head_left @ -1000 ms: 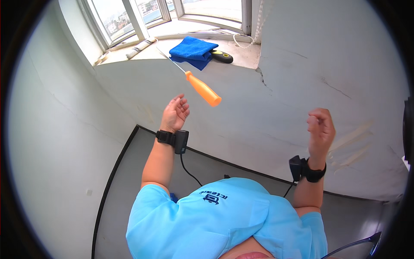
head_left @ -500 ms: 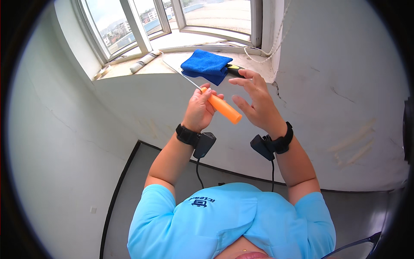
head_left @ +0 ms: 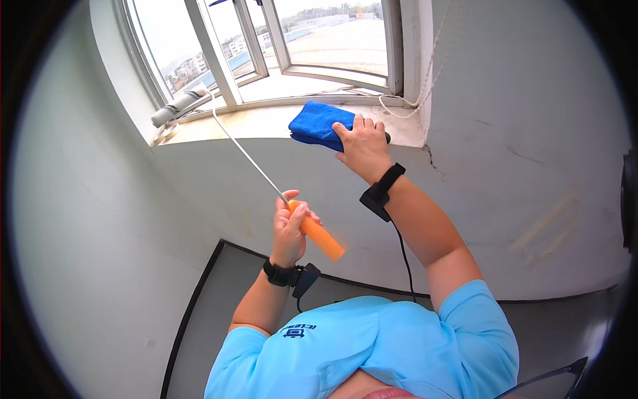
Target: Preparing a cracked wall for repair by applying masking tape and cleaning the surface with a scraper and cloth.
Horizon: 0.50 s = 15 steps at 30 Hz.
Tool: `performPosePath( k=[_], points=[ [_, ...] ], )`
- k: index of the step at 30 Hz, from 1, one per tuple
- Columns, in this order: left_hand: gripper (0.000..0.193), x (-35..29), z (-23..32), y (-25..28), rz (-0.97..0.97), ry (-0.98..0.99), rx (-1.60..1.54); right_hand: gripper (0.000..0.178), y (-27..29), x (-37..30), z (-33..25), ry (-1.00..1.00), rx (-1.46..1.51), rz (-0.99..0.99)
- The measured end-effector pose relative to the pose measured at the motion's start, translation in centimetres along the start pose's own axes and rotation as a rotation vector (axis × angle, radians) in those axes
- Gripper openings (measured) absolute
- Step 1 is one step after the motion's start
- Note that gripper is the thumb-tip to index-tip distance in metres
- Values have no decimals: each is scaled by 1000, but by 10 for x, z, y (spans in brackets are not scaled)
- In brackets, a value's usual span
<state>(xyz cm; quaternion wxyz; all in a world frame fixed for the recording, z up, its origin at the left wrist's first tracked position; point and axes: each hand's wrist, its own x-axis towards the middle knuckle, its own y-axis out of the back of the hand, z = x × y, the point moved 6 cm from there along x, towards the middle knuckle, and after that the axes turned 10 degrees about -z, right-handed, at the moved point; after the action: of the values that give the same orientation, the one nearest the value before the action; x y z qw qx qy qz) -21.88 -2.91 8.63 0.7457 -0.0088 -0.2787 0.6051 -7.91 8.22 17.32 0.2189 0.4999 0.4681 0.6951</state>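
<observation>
My left hand (head_left: 288, 229) is closed around the orange handle of a paint roller (head_left: 322, 239), below the sill's front edge. The roller's thin metal rod (head_left: 247, 154) runs up and left to a grey-white roller sleeve (head_left: 178, 106) by the window frame. At the sill, my right hand (head_left: 365, 147) is closed over the dark handle (head_left: 388, 137) of a tool, whose end shows past my little finger. A folded blue cloth (head_left: 319, 123) covers the tool's other end, hiding what kind it is. My index finger rests on the cloth's edge.
The pale window sill (head_left: 252, 130) lies under an open window (head_left: 332, 40). Tape rolls (head_left: 165, 135) sit at its left end. A white beaded cord (head_left: 422, 100) hangs on the right. Below the sill, the white wall (head_left: 399, 219) has a crack near the corner.
My left hand has drawn down toward me, while the roller sleeve has swung left and lifted. My right hand has come down onto the dark handle beside the blue cloth and closed.
</observation>
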Motion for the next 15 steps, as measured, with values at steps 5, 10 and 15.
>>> performPosePath(
  k=[5,10,15],
  points=[
    [26,-15,7,9,30,-80,136,20,-3,9,11,-16,9,54],
    [31,-23,9,4,51,-131,128,25,-6,11,19,-66,25,34],
    [34,-27,8,-1,31,-213,203,29,9,-6,26,-51,7,186]
  ],
)
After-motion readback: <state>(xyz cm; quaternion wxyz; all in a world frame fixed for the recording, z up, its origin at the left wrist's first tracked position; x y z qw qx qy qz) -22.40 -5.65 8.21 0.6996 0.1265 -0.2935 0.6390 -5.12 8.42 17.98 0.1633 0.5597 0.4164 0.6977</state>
